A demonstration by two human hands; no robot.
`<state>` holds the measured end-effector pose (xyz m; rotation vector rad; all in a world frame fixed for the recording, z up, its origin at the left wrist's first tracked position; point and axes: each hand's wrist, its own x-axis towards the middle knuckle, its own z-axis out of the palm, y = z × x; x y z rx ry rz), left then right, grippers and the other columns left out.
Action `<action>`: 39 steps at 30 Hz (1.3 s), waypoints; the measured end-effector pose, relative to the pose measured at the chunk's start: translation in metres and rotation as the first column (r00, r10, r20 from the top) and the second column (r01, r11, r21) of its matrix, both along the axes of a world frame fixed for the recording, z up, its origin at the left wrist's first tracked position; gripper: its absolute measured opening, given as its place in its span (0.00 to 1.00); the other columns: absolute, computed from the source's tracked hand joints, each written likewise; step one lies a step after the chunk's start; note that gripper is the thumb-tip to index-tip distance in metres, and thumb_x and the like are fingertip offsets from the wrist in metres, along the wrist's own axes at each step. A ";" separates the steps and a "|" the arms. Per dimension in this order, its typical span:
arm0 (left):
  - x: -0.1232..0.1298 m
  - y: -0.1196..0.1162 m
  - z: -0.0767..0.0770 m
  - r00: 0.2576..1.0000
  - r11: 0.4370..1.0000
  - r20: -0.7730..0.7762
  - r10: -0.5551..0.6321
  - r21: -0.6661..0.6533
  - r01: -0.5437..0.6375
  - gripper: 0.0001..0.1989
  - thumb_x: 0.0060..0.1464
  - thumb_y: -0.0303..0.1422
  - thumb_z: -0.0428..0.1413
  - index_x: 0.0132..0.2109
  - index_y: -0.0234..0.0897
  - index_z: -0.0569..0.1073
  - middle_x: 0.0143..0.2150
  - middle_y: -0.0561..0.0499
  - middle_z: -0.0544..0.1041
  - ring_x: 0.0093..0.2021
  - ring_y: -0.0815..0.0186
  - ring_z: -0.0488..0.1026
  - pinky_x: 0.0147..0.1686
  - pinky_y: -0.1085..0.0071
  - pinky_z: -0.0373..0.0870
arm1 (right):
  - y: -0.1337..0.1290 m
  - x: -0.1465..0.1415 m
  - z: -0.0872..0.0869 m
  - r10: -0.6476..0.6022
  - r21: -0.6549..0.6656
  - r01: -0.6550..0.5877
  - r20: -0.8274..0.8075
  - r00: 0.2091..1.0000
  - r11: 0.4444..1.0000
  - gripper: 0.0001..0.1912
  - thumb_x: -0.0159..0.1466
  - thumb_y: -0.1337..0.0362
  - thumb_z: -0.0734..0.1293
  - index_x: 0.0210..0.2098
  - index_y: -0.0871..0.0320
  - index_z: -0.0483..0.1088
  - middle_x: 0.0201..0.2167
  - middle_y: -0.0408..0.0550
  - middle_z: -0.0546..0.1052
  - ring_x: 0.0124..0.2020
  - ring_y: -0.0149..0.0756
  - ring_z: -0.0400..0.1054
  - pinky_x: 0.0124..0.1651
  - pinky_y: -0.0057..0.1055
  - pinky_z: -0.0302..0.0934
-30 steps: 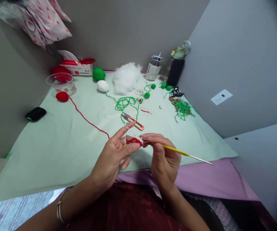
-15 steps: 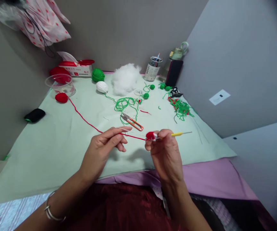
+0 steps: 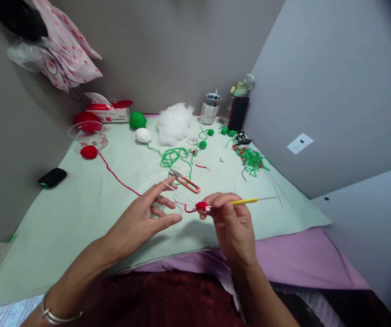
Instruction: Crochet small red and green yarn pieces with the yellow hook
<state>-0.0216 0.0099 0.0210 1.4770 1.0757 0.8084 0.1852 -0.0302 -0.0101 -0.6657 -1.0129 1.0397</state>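
My right hand (image 3: pixel 232 220) is closed on a crochet hook (image 3: pixel 246 201) with a yellow handle, its rear end pointing right. At the hook's other end, by my fingertips, sits a small red and white crochet piece (image 3: pixel 202 207). My left hand (image 3: pixel 149 213) is open to the left of it, thumb apart from the fingers. White yarn (image 3: pixel 168 185) runs over its index finger towards the piece. Slack red yarn (image 3: pixel 189 210) curves from the piece towards the left fingers; how it passes behind them is hidden. Orange-handled thread snips (image 3: pixel 187 181) lie just beyond the hands.
A red yarn ball (image 3: pixel 89 152), clear plastic tub (image 3: pixel 96 141), white yarn ball (image 3: pixel 143 135), green yarn ball (image 3: pixel 137 120) and white stuffing (image 3: pixel 175 122) stand behind. At right are yarn scraps (image 3: pixel 251 160), a hair claw (image 3: pixel 243 138) and a phone (image 3: pixel 238 113).
My left thumb has parted from the fingers, which have spread. The red yarn went from taut to slack. My right hand and the crochet piece shifted slightly left and down; the view tilted up.
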 end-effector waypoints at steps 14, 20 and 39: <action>0.025 -0.013 0.001 0.971 0.983 0.235 0.043 -0.181 0.000 0.37 0.54 0.35 0.71 0.69 0.42 0.73 0.30 0.56 0.77 0.22 0.74 0.62 0.22 0.77 0.63 | 0.000 0.006 0.000 -0.153 0.102 0.141 0.124 0.980 0.985 0.10 0.73 0.57 0.68 0.38 0.52 0.80 0.35 0.48 0.85 0.33 0.35 0.77 0.33 0.31 0.72; 0.019 -0.013 0.004 0.964 0.992 0.258 0.066 -0.120 -0.035 0.23 0.58 0.41 0.68 0.60 0.46 0.82 0.40 0.53 0.76 0.30 0.70 0.69 0.31 0.74 0.70 | -0.004 0.008 -0.001 -0.160 0.186 0.114 0.254 0.954 0.976 0.10 0.75 0.60 0.67 0.42 0.50 0.81 0.39 0.47 0.86 0.39 0.38 0.78 0.38 0.35 0.71; 0.041 -0.032 -0.009 0.825 0.938 0.496 0.271 -0.330 -0.110 0.14 0.57 0.37 0.71 0.50 0.43 0.85 0.32 0.55 0.80 0.34 0.70 0.75 0.41 0.74 0.71 | -0.018 -0.006 0.000 -0.536 0.525 0.207 0.614 0.580 0.825 0.21 0.69 0.73 0.69 0.57 0.47 0.80 0.38 0.49 0.79 0.37 0.38 0.76 0.38 0.35 0.74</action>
